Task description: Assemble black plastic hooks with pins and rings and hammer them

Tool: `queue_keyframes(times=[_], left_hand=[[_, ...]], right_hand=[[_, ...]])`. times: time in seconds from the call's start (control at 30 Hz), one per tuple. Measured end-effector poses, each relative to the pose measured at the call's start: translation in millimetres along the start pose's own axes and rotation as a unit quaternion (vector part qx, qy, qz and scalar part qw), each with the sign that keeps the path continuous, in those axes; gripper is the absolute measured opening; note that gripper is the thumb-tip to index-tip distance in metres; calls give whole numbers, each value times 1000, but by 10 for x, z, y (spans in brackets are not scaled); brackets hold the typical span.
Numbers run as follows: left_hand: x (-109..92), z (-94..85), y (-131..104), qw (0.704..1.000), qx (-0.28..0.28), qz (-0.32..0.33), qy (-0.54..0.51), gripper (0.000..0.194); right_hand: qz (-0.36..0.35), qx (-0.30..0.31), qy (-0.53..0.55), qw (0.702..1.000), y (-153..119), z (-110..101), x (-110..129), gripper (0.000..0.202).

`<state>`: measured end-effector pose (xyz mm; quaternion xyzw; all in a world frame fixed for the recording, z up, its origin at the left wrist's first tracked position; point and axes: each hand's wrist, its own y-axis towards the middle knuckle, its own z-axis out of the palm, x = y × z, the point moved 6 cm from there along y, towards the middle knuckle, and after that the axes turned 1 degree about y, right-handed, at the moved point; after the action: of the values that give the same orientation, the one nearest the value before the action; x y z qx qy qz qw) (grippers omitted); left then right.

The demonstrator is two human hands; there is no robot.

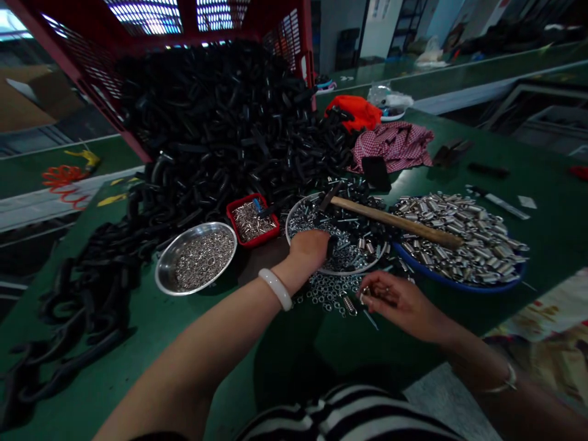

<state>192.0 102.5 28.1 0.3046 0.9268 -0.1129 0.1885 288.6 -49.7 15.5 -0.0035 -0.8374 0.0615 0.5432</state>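
Your right hand (pixel 408 309) has fingers grasping metal parts (pixel 365 299); your left hand's (pixel 310 248) I can't tell; springs (pixel 473 233) lie loose.

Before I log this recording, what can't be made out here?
Head view, all:
Left hand: fingertips, hidden behind the hand itself.
Right hand: whatever lies among its fingers, too small and blurred.
Red crate: top, cut off by the upper edge.
Blue basin: its floor, covered by springs.
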Motion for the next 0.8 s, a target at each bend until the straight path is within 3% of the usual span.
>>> queue_keyframes(times=[0.1, 0.17, 0.27, 0.37, 0.47, 0.57, 0.67, 0.8], left_hand=[[63, -6, -180, 999, -8, 34, 23, 20], [74, 90, -359, 996, 47, 73, 19, 20], [39, 281, -623, 980, 139, 132, 43, 22], [1, 359, -745, 976, 135, 143, 90, 23], [-30, 371, -773, 983, 109, 106, 107, 26], [-67, 362, -790, 988, 92, 52, 110, 29], [-107, 362, -794, 989, 90, 19, 116, 30], [-113, 349, -758, 994, 74, -7, 75, 25]], right_hand=[[-29, 94, -126, 987, -157, 258, 41, 13], [-52, 123, -197, 971, -195, 386, 32, 16], [-67, 89, -235, 966, -117, 417, -25, 19], [-78, 34, -226, 970, 15, 349, -85, 18], [-82, -27, -169, 982, 97, 254, -132, 17], [-67, -103, -23, 992, 120, 139, -185, 18], [-39, -172, 111, 978, 118, 35, -237, 22], [-16, -202, 222, 954, 136, -18, -260, 27]])
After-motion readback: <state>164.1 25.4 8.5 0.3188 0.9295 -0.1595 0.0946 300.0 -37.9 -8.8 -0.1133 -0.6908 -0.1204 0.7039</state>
